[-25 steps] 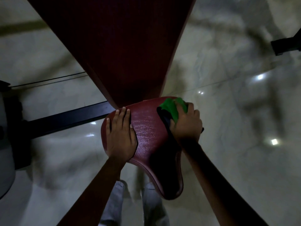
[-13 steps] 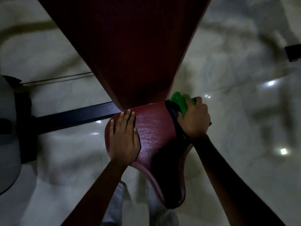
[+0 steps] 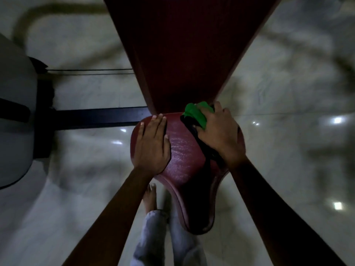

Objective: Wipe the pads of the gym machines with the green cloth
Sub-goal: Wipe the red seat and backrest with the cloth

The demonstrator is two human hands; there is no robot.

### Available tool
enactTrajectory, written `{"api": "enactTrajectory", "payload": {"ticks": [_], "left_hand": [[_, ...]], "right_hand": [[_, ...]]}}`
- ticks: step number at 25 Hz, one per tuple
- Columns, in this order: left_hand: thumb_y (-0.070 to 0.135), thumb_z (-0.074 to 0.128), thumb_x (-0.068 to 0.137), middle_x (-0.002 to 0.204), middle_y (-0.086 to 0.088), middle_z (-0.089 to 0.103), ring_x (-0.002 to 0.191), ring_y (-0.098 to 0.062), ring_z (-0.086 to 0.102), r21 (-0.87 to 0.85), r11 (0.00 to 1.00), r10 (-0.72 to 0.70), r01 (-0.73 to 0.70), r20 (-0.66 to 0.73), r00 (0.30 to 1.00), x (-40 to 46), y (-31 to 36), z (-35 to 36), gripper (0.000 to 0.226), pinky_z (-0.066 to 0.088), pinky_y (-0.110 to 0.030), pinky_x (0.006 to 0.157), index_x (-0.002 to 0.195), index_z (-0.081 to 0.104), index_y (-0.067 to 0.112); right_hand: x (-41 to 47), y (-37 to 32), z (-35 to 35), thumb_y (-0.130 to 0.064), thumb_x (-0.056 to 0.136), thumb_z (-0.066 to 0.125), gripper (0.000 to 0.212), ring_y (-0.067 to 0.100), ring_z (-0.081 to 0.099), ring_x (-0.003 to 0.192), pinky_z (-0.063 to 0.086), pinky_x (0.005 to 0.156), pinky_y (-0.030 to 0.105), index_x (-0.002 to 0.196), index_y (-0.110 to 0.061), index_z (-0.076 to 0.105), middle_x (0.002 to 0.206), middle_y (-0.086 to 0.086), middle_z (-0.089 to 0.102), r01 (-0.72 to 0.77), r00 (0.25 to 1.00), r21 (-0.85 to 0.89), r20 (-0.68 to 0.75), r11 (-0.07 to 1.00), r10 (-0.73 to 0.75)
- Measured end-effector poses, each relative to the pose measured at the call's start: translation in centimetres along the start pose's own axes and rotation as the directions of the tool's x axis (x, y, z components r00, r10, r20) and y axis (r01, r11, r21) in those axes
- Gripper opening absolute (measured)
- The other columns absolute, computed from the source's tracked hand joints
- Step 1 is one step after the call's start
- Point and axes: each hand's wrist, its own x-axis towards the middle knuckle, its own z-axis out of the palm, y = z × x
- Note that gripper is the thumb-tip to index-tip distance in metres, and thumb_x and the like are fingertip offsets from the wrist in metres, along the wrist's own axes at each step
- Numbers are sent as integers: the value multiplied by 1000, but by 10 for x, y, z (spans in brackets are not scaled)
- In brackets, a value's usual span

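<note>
The left hand (image 3: pixel 151 144) lies flat with straight fingers on the seat pad (image 3: pixel 184 160), covering its edge at about nine o'clock; judging from the posture, it is there to brace the person and steady the pad while the other hand works. The right hand (image 3: pixel 219 135) has its fingers curled over the green cloth (image 3: pixel 196 114) and presses it onto the seat pad at roughly one o'clock, right where the seat meets the lower end of the back pad (image 3: pixel 184 50). That seam is a likely place for sweat and dust to gather, which would explain working the cloth into the corner. The cloth is bunched, bright green where it shows ahead of the knuckles, with a darker fold or shadow trailing under the palm; whether that dark strip is cloth or shadow cannot be told in this dim light. The seat pad is dark red, grained like vinyl, broad at twelve o'clock and narrowing to a rounded nose at six, with a raised seam round its rim. A paler sheen down its middle, between the two hands, looks like reflected light or possibly dampness. The back pad rises away toward twelve o'clock, the same red, widening upward. A black frame bar (image 3: pixel 99 118) runs off at nine o'clock above the pale glossy floor (image 3: pixel 288 150).
</note>
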Motion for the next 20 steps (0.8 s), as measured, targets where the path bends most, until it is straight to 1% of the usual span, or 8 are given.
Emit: {"api": "enactTrajectory", "payload": {"ticks": [3,5,7,9,11,13,16,20], "left_hand": [[29,28,94,141,-18,47,134,-30,41,25,1000,-8,8,11,1000,-2,-1,-2,55,21,-45,113,136,46,-1],[28,30,94,140,-20,47,133,-31,43,39,999,-24,23,20,1000,-7,-4,-3,54,24,-45,112,135,47,-2],[30,27,96,145,-19,42,137,-29,36,8,1000,-13,13,44,999,-13,-10,-3,55,24,-45,115,139,42,-1],[32,24,98,150,-16,35,142,-25,27,-27,1000,-12,13,53,998,-19,-19,0,56,20,-44,117,143,37,1],[33,26,98,151,-15,32,143,-24,23,-36,999,-37,39,40,999,-21,-21,1,56,17,-43,117,144,34,2],[35,27,97,155,-14,24,144,-23,18,-91,991,-93,94,15,996,-23,-19,1,59,13,-39,118,146,28,2],[43,27,95,158,-9,10,146,-18,8,-202,959,-199,199,19,980,-31,-20,1,68,2,-29,119,150,12,6],[41,30,92,153,-17,26,141,-19,14,-219,952,-215,213,14,977,-37,-20,-3,69,2,-27,118,148,20,1]], "right_hand": [[-38,-16,14,-41,75,62,58,36,54,89,49,65,40,131,-30,52,123,13,53,167,984,-42,-60,985,-169],[-61,-15,16,-45,72,56,58,36,55,82,49,58,39,128,-31,56,119,12,57,212,975,-41,-56,977,-214],[-45,-9,8,-45,77,51,59,35,53,94,49,66,40,135,-34,49,126,9,50,155,988,-4,-4,988,-155],[-20,-11,4,-37,82,59,62,33,47,109,47,78,40,141,-35,40,132,7,42,58,998,-24,37,998,-57],[-6,-18,1,-34,82,65,65,31,45,113,45,83,41,142,-33,39,133,6,41,42,999,-3,9,999,-42],[-6,-21,1,-32,81,67,65,30,46,113,46,86,41,141,-33,41,134,4,43,121,993,8,7,993,-121],[15,-33,-7,-36,83,65,60,26,46,115,43,87,36,139,-34,42,133,0,47,189,977,44,88,981,-192],[85,-94,-3,-42,86,63,51,28,53,117,43,90,35,134,-32,48,128,5,55,320,877,76,352,944,-326]]}}
